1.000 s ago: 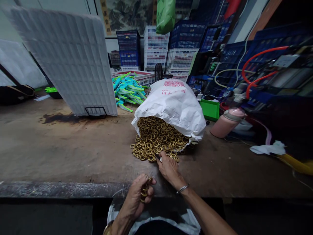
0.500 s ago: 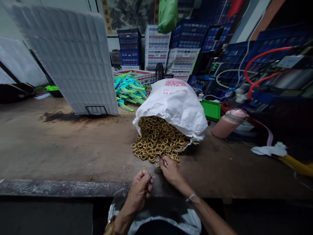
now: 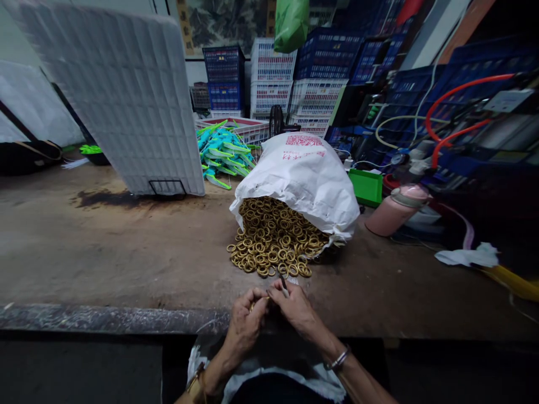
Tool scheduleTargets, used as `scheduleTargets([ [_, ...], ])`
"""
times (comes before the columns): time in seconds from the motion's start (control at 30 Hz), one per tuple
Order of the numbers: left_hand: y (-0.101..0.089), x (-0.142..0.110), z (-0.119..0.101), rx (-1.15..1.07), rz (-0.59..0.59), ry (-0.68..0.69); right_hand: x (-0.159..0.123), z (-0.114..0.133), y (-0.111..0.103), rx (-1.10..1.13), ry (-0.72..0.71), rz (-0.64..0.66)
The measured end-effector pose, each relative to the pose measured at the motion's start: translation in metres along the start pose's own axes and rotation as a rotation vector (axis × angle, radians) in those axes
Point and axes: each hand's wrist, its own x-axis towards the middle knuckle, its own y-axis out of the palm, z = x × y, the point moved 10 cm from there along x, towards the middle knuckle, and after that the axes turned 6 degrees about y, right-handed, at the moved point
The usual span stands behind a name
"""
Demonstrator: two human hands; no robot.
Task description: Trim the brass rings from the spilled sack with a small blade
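Observation:
My left hand [image 3: 245,318] is closed on a brass-coloured ring [image 3: 252,307], mostly hidden by the fingers. Beside it, my right hand [image 3: 297,307] has its fingers wrapped round a slim tool [image 3: 284,287], dark at the top and pale lower down; its exact kind does not show. The fingertips of both hands meet at the ring, above the table's front edge. Just beyond them lies a heap of brass-coloured rings [image 3: 273,247], spilling from the mouth of a white woven sack [image 3: 298,179] that rests on its side.
A tall white padded panel [image 3: 126,101] stands on the wooden table [image 3: 126,258] at left. Turquoise and lime-green pieces [image 3: 223,154] are piled behind. A pink bottle [image 3: 396,210] and a green tray [image 3: 365,188] sit right of the sack. Stacked crates [image 3: 273,76] fill the back.
My right hand has drawn back from the edge of the ring heap towards me and met my left hand. A ring now shows in the left fingers. The view has shifted slightly.

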Motion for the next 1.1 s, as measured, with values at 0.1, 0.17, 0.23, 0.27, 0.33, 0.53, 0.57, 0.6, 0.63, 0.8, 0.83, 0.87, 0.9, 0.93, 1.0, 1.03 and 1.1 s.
scheduleTargets([
  [0.1,0.002,-0.003,0.011,-0.115,-0.005,-0.153,-0.003,0.009,-0.001,-0.070,-0.035,-0.018],
  [0.17,0.003,-0.004,0.013,-0.129,0.006,-0.190,-0.004,0.012,-0.002,-0.090,-0.046,-0.033],
  [0.23,0.005,-0.004,0.015,-0.111,0.041,-0.203,-0.004,0.013,-0.004,-0.107,-0.054,-0.056],
  [0.27,0.006,-0.005,0.016,-0.102,0.061,-0.207,-0.004,0.013,-0.004,-0.116,-0.057,-0.064],
  [0.33,0.008,-0.006,0.018,-0.120,0.095,-0.213,-0.004,0.013,-0.004,-0.130,-0.055,-0.062],
  [0.53,0.012,-0.010,0.021,-0.338,0.087,-0.260,-0.003,0.012,-0.006,-0.159,-0.103,-0.055],
  [0.57,0.012,-0.010,0.020,-0.354,0.074,-0.261,-0.005,0.014,-0.008,-0.219,-0.134,-0.078],
  [0.6,0.010,-0.010,0.019,-0.357,0.055,-0.256,-0.007,0.014,-0.007,-0.303,-0.167,-0.092],
  [0.63,0.008,-0.009,0.018,-0.349,0.036,-0.245,-0.009,0.015,-0.005,-0.396,-0.199,-0.092],
  [0.8,0.001,-0.006,0.017,-0.259,-0.011,-0.194,-0.017,0.006,0.015,-0.733,-0.249,-0.013],
  [0.83,0.000,-0.005,0.017,-0.242,-0.010,-0.187,-0.017,0.006,0.017,-0.769,-0.247,-0.013],
  [0.87,0.000,-0.006,0.017,-0.225,-0.011,-0.181,-0.017,0.005,0.018,-0.796,-0.244,-0.014],
  [0.9,-0.001,-0.006,0.017,-0.210,-0.012,-0.177,-0.018,0.005,0.018,-0.816,-0.242,-0.014],
  [0.93,-0.001,-0.006,0.017,-0.197,-0.012,-0.176,-0.018,0.006,0.019,-0.830,-0.241,-0.011],
  [1.0,-0.002,-0.007,0.016,-0.177,-0.016,-0.175,-0.019,0.008,0.019,-0.848,-0.237,-0.008],
  [1.03,-0.002,-0.007,0.016,-0.168,-0.019,-0.176,-0.019,0.009,0.019,-0.856,-0.231,-0.009],
  [1.1,-0.002,-0.007,0.015,-0.155,-0.023,-0.177,-0.020,0.010,0.019,-0.870,-0.220,-0.010],
])
